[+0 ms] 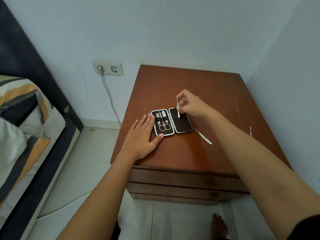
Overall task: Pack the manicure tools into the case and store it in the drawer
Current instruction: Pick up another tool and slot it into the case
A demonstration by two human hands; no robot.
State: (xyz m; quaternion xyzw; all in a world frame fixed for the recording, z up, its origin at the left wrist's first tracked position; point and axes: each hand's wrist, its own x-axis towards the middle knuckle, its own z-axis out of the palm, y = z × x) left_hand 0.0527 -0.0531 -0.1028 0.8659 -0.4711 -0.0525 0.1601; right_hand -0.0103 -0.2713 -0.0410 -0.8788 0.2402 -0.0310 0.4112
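A small dark manicure case (pixel 183 126) with a silver rim lies open on the brown nightstand (pixel 181 153). Its left half holds scissors (pixel 164 127), clippers and another tool under elastic loops. My left hand (pixel 142 137) lies flat on the nightstand, fingers spread, touching the case's left edge. My right hand (pixel 190 104) pinches a thin silver tool (pixel 178 110) upright over the case's right half, its lower end near the loops. Another slim silver tool (pixel 203 136) lies on the wood just right of the case. A small pale tool (pixel 250 131) and a thin stick (pixel 236 108) lie farther right.
Closed drawer fronts (pixel 181 186) run below the nightstand top. A bed with a striped cover (pixel 22 129) stands at the left. A wall socket (pixel 107 68) with a cable plugged in sits on the wall behind. A bare foot (pixel 220 226) shows on the tiled floor.
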